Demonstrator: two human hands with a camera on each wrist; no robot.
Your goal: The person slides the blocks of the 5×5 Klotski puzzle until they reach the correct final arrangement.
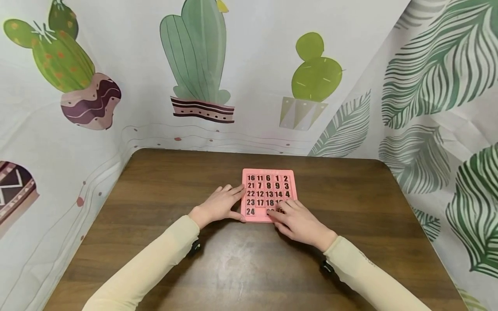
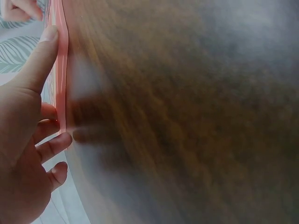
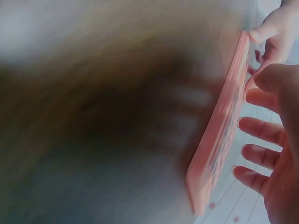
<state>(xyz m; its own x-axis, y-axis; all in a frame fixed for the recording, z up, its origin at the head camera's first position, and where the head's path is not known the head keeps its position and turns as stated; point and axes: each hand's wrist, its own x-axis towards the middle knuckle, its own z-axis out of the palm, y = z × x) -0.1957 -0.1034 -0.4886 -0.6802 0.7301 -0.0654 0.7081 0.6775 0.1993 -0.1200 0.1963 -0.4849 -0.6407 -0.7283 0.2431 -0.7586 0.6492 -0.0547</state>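
The head view shows a pink number puzzle [image 1: 269, 190], which lies flat on a brown wooden table [image 1: 163, 194], in its far half and slightly right of the centre. The left hand [image 1: 218, 205] is at its left side: the fingers touch the left edge, and the thumb, spread apart from them, is at the near left corner. The right hand [image 1: 299, 222] is above the near right part, with fingers a little bent and its index finger at a tile of the nearest row. This hand covers several numbers there. In the same row, just beside the tile 24 [image 1: 250, 211], there is a gap without a tile. Both arms wear pale sleeves [image 1: 151, 263], with a dark device [image 1: 196, 246] under the left cuff. Behind the table hangs a white cloth [image 1: 256, 86] printed with cacti and leaves.

In the left wrist view, the thumb of the left hand rests against the pink edge, and the other fingers are loosely bent near it; the hand does not close around the puzzle.

In the right wrist view, the right hand is relaxed, its fingers separated over the puzzle's face. One cannot tell whether each fingertip touches it.
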